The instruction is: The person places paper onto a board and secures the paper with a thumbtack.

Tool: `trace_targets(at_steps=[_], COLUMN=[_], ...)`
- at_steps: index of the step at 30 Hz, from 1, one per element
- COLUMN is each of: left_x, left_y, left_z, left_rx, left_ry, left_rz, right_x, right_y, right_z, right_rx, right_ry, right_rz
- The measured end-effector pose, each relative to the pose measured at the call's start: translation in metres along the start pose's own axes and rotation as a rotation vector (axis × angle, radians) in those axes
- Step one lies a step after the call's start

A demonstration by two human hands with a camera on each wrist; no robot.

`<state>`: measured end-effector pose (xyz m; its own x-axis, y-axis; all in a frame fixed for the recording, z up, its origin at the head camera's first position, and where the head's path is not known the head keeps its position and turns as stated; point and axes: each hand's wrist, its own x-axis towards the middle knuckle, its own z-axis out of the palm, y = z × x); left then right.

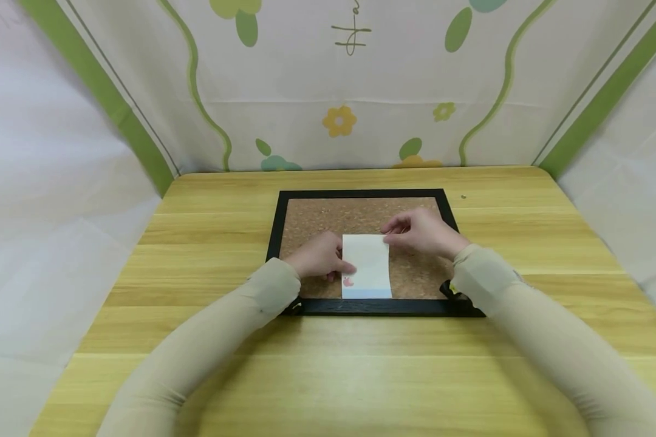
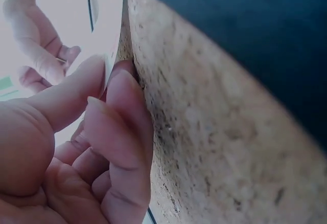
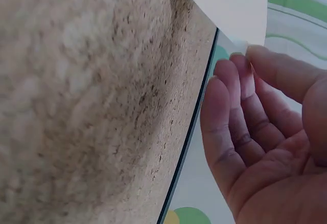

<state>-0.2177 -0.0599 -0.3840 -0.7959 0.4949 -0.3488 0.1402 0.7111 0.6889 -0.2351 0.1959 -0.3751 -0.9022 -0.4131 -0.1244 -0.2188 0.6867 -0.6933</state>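
Note:
A white note sheet [image 1: 367,258] with a pink figure and a pale blue band along its bottom is held over a black-framed cork board [image 1: 311,215]. My left hand [image 1: 319,258] pinches its left edge, thumb on the front. In the left wrist view the fingers [image 2: 117,137] are behind the sheet, right at the cork. At the upper right corner, my right hand [image 1: 418,232] pinches the paper between thumb and fingertips. A small pale bit [image 3: 239,45] shows at that corner in the right wrist view; what it is, I cannot tell.
The board lies on a wooden table [image 1: 328,370], its black frame [image 1: 361,308] nearest me. A tiny object [image 1: 463,196] lies on the table beyond the board's right side. White cloth [image 1: 284,73] with flower prints rises behind the table, with more cloth at both sides.

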Motion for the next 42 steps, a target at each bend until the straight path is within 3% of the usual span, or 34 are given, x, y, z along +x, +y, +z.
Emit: trace_targets(at_steps=[5,11,19,27,31,38,42], left_x=[0.000,0.002,-0.004,-0.012,-0.013,-0.017,-0.020], left_y=[0.005,0.008,0.009,0.011,0.012,0.009,0.004], left_z=[0.001,0.005,0.010,0.014,0.013,0.009,0.010], left_rx=[0.079,0.270,0.536,0.622,0.709,0.818,0.820], left_ry=[0.003,0.025,0.099,0.140,0.146,0.095,0.032], left_rz=[-0.057,-0.115,-0.056,0.005,0.052,0.085,0.054], right_x=[0.010,0.017,0.026,0.033,0.035,0.035,0.034], right_y=[-0.003,-0.007,-0.013,-0.019,-0.023,-0.023,-0.019], right_z=[0.003,0.007,0.011,0.016,0.016,0.017,0.019], right_rx=[-0.099,-0.207,-0.287,-0.311,-0.313,-0.316,-0.295], right_ry=[-0.052,-0.089,-0.135,-0.185,-0.180,-0.181,-0.167], right_rz=[-0.004,-0.014,0.010,0.045,0.059,0.087,0.108])
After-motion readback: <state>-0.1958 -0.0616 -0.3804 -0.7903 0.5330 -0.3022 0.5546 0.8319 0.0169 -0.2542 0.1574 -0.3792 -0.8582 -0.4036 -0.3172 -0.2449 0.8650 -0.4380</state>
